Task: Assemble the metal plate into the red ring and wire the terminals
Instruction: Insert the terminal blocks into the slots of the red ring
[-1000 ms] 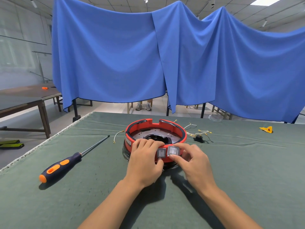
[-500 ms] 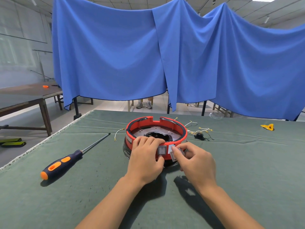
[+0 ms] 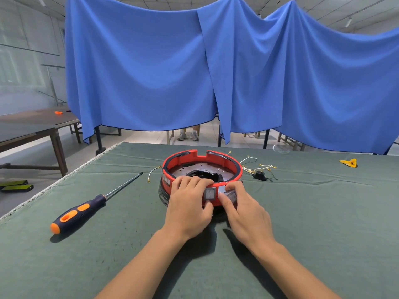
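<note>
The red ring stands on the green cloth at the table's middle, with the dark perforated metal plate lying inside it. My left hand grips the ring's near rim, fingers hooked over the top and thumb just below a grey rocker switch set in the ring's front wall. My right hand pinches a second, blurred grey switch beside the first, against the wall. Loose wires with gold terminals lie behind the ring on the right; a single white wire lies at its left.
A screwdriver with a black and orange handle lies on the cloth to the left, tip pointing at the ring. A small black part sits among the wires. A yellow scrap lies far right. The table edge runs along the left.
My right hand has pushed the second switch from a tilted hold in front of the ring in against its front wall. My left hand has kept its grip on the rim.
</note>
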`<state>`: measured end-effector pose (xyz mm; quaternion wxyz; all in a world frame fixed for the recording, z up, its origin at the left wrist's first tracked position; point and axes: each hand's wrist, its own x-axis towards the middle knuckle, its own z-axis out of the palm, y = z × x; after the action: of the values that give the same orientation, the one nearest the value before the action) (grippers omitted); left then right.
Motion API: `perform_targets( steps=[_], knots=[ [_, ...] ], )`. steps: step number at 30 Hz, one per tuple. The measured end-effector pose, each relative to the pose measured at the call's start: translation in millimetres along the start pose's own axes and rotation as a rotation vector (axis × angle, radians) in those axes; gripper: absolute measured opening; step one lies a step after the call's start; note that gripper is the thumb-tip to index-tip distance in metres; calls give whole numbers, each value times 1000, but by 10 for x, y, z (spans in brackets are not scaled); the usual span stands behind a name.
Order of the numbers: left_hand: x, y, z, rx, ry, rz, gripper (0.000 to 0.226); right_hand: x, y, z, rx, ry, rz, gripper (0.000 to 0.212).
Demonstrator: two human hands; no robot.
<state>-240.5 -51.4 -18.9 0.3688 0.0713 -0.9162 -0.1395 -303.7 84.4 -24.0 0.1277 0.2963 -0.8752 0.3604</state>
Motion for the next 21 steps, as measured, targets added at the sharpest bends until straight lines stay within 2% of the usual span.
perform_targets(
  steps=[4,8,12,18,21],
  knots=[
    [-1,11,-8,0,3,0,44,13,36,-15,94,73,33,8],
    [0,3,-6,-5,-1,-2,44,28,71,-38,190,74,21,35],
    [7,11,-8,-8,-1,-5,44,34,92,-2,171,58,-31,32],
    [0,30,-30,-16,7,7,40,61,103,-3,102,136,9,37],
    [-5,33,-28,-10,26,32,35,50,86,-10,81,67,-18,40]
  ],
)
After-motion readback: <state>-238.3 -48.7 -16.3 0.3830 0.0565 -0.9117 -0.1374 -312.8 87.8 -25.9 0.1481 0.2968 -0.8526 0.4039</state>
